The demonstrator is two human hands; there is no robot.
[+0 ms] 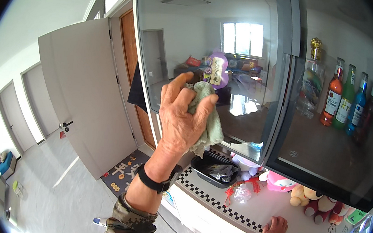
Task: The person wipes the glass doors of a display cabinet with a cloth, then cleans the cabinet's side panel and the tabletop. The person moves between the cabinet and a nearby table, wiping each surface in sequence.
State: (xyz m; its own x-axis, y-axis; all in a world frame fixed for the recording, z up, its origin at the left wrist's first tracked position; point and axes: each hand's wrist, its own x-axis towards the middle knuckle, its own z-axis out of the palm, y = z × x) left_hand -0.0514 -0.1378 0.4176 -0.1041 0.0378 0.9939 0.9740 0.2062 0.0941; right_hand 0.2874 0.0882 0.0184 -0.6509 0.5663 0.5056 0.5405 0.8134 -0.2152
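Note:
My left hand grips a crumpled pale green cloth in front of a glass cabinet door. Thumb and index finger are spread around the cloth; whether it presses on the glass cannot be told. A purple gourd-shaped sticker shows on or behind the glass just above the cloth. Lower down, my right hand rests on the front edge of a white counter mat with a black checkered border. It holds nothing that I can see, and its fingers are slightly bent.
Below the cabinet sit a black plastic tray, a clear ornament with red tassels and several plush toys. Coloured bottles stand behind the right glass door. At left are an open grey door and a doormat.

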